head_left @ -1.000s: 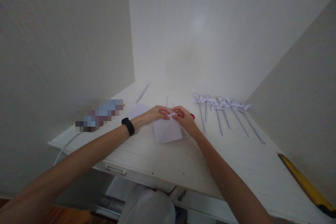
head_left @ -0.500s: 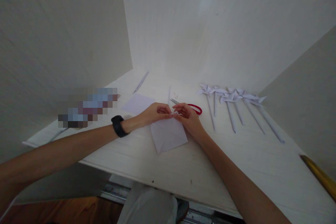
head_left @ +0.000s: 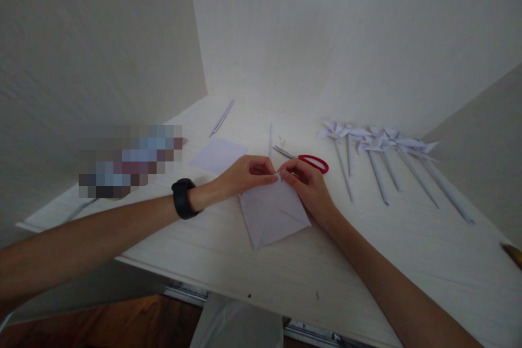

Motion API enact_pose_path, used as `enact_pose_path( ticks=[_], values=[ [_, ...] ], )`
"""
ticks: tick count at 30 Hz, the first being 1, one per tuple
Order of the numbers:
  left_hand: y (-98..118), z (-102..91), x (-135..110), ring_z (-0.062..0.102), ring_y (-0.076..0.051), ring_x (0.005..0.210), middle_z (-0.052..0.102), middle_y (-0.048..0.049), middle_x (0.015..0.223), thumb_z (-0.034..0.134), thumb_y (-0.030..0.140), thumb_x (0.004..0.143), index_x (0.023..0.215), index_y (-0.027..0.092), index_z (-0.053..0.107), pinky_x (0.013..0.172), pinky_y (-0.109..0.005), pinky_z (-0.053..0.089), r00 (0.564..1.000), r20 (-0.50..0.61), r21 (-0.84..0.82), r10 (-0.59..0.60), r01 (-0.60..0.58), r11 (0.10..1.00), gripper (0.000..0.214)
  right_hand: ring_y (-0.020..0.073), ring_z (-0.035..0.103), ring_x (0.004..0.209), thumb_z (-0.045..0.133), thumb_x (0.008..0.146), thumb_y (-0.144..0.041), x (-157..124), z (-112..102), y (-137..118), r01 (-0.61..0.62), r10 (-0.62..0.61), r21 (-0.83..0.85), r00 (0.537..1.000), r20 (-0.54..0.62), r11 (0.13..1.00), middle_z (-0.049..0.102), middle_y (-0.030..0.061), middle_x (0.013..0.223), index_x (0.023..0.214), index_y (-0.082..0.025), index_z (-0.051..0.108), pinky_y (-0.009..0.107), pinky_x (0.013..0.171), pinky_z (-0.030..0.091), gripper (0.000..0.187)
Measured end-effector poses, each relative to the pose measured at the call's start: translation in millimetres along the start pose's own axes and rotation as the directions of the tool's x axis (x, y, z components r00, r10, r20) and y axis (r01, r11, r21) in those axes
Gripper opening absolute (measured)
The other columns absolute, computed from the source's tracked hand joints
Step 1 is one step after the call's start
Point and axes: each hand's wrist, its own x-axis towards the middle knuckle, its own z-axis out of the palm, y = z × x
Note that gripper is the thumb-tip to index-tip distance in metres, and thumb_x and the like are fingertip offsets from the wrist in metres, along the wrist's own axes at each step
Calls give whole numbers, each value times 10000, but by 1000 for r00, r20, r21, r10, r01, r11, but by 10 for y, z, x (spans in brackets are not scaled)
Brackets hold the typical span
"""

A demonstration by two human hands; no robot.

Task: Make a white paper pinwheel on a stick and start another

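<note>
A white square sheet of paper (head_left: 273, 215) with crease lines slants down toward me from my fingers. My left hand (head_left: 255, 173), with a black band on its wrist, pinches the sheet's far corner between thumb and fingers. Close beside it, my right hand (head_left: 305, 176) is closed on the same corner, fingertips nearly touching those of the left. Just beyond the right hand lie scissors (head_left: 313, 163) with red handles, blades pointing left. Another white paper square (head_left: 218, 153) rests flat behind my left hand. The exact fold under my fingertips is hard to make out.
Several paper pinwheels (head_left: 377, 144) on rolled paper sticks lie at the right of the white table (head_left: 196, 247). Thin paper sticks (head_left: 222, 118) lie at the back, near a small scrap (head_left: 281, 141). A blurred-out object (head_left: 134, 160) sits at the left. Walls (head_left: 310, 38) enclose the table.
The view has shifted slightly, so the table's things appear further apart. Both hands keep hold of the paper's far corner, and the sheet's creases show more clearly.
</note>
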Motion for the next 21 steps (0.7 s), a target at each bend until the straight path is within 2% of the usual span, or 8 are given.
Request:
enact_pose_path(
  ticks=[8, 16, 21],
  values=[
    [-2, 5, 5, 560, -103, 618, 623, -12, 658, 642, 328, 712, 682, 134, 622, 566, -210, 420, 997, -65, 111, 36, -28, 993, 197, 129, 548, 710, 578, 782, -239, -3, 14, -12, 160, -189, -311, 980, -66, 937, 599, 13, 763, 784, -195, 597, 282, 670, 454, 48],
    [-6, 6, 12, 574, -106, 631, 641, -13, 676, 643, 292, 706, 695, 137, 639, 582, -211, 436, 992, -100, 167, 77, -60, 984, 156, 128, 522, 759, 560, 784, -148, -26, 10, -109, 265, -341, -494, 937, -69, 828, 543, 24, 863, 810, -205, 582, 284, 696, 449, 66],
    [-30, -10, 29, 556, -105, 600, 631, -8, 640, 641, 280, 701, 675, 138, 655, 564, -214, 430, 983, -146, 224, 108, -74, 972, 144, 138, 521, 790, 555, 787, -149, -29, -11, -92, 289, -389, -539, 918, -80, 791, 527, 32, 917, 848, -223, 578, 298, 719, 457, 98]
  ],
)
